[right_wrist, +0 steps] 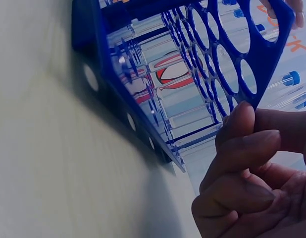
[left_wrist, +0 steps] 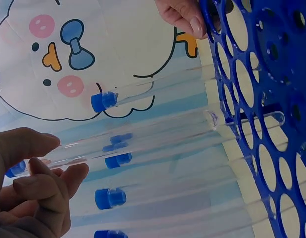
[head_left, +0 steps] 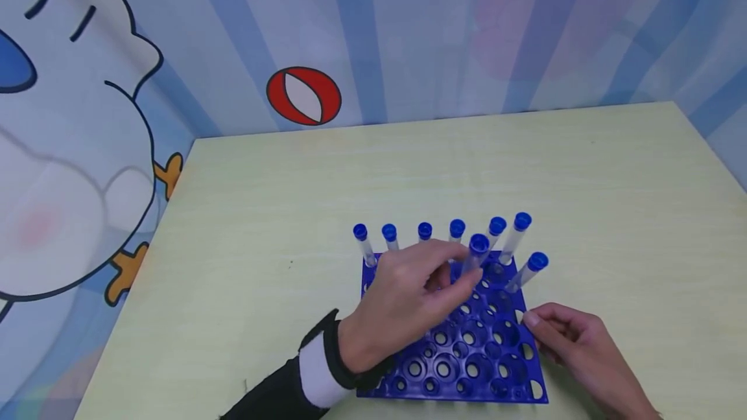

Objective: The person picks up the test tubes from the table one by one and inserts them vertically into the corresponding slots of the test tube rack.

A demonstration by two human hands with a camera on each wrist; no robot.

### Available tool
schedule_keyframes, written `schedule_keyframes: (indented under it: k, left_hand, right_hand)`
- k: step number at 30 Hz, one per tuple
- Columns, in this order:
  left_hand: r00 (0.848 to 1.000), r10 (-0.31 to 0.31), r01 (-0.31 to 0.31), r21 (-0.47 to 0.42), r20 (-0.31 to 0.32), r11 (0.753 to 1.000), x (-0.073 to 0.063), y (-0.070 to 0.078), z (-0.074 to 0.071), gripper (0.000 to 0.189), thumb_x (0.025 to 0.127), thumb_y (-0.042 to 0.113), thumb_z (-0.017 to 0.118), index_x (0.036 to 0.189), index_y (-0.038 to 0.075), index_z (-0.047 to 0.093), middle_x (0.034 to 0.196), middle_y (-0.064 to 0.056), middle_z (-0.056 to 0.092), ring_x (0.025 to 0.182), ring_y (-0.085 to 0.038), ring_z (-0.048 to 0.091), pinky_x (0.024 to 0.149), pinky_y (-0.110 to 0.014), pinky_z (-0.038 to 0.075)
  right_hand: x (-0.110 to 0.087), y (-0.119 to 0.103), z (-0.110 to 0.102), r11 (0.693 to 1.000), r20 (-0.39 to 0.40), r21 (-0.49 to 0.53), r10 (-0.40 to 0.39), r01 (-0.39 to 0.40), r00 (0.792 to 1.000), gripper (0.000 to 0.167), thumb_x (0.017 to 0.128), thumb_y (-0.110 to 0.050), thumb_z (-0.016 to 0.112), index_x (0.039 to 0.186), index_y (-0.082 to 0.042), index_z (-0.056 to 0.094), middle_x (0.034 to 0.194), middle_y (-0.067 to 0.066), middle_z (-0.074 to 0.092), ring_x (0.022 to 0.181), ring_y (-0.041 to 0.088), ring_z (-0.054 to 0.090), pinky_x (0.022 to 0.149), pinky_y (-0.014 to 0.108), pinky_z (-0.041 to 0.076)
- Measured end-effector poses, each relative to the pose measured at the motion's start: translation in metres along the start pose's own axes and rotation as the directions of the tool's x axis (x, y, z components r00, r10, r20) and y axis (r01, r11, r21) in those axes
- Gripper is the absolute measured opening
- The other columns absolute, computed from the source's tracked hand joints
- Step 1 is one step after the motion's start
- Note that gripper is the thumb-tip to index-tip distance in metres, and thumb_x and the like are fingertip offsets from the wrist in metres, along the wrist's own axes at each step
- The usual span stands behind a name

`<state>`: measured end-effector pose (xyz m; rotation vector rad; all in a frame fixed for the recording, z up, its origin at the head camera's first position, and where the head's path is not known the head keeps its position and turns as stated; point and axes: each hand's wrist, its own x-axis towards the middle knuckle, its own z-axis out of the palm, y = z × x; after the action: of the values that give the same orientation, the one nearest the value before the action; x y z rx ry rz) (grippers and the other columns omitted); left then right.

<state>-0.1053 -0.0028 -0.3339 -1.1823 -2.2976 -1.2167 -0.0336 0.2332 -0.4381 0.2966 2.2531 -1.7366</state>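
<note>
A clear test tube with a blue cap [head_left: 479, 245] is pinched near its capped end between the thumb and fingers of my left hand [head_left: 403, 293]. In the left wrist view this test tube [left_wrist: 143, 138] runs toward the blue rack, its rounded bottom right at the holes of the upper plate. My right hand [head_left: 578, 342] grips the right edge of the blue test tube rack [head_left: 452, 395]; in the right wrist view its thumb and finger pinch the top plate's rim [right_wrist: 262, 87]. Several capped tubes [head_left: 360, 233] stand along the rack's back row, partly behind my left hand.
Another capped tube [head_left: 533, 263] leans outward at the rack's right side, in front of the back row. The rack stands near the front of a pale wooden table [head_left: 262, 245]. Cartoon-printed walls [head_left: 408, 31] border the table at the back and sides.
</note>
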Motion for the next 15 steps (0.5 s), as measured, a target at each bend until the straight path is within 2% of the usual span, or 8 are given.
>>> schedule_keyframes:
  k: [8, 15]
  left_hand:
    - [0.999, -0.011, 0.012, -0.046, 0.030, 0.999, 0.008, -0.001, 0.011, 0.016, 0.084, 0.011, 0.065, 0.097, 0.002, 0.066, 0.069, 0.002, 0.058, 0.057, -0.001, 0.046, 0.055, -0.004, 0.037]
    - [0.999, -0.017, 0.019, -0.051, 0.042, 0.999, 0.011, -0.004, 0.020, 0.017, 0.084, 0.011, 0.064, 0.097, 0.002, 0.067, 0.065, 0.003, 0.056, 0.056, -0.001, 0.044, 0.054, -0.004, 0.035]
  right_hand:
    - [0.001, -0.002, 0.000, 0.998, -0.006, 0.003, 0.060, -0.060, 0.998, 0.043, 0.091, -0.041, 0.052, 0.103, -0.001, 0.060, 0.075, 0.003, 0.055, 0.065, 0.017, 0.052, 0.056, 0.029, 0.044]
    - [0.000, -0.003, 0.000, 0.999, -0.004, -0.005, 0.040, -0.041, 0.999, 0.041, 0.092, -0.039, 0.051, 0.102, -0.001, 0.060, 0.075, 0.004, 0.055, 0.063, 0.018, 0.051, 0.052, 0.030, 0.042]
